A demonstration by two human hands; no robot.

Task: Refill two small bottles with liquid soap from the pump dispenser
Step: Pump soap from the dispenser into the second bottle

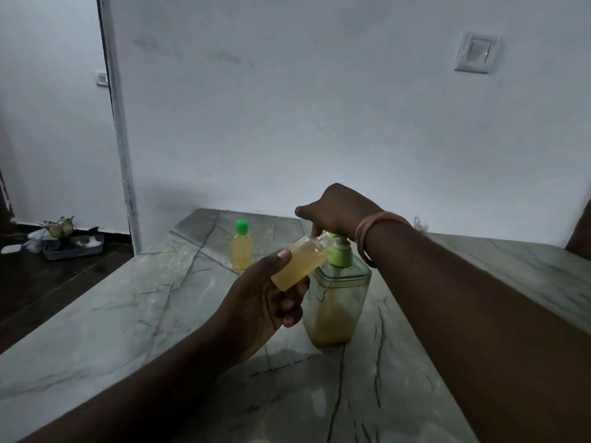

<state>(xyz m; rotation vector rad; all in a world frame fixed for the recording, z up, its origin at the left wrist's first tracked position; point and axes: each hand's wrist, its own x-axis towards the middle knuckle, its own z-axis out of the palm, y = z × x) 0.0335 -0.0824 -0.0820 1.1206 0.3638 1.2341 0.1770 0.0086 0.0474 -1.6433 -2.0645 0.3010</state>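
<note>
My left hand (271, 302) holds a small uncapped clear bottle (299, 262) of yellow soap, tilted with its mouth up against the green nozzle of the pump dispenser (335, 302). The dispenser is a clear square bottle, roughly half full of yellow soap, standing on the marble table (128, 314). My right hand (339, 212) rests on top of the green pump head, fingers curled over it, with a pink band around the wrist. A second small bottle (241, 247), yellow with a green cap on, stands upright on the table behind and to the left.
A white wall rises just behind the table, with a light switch (476, 54) at upper right. At the left the table edge drops to a dark floor, where a tray (75, 246) with small items lies near a doorway.
</note>
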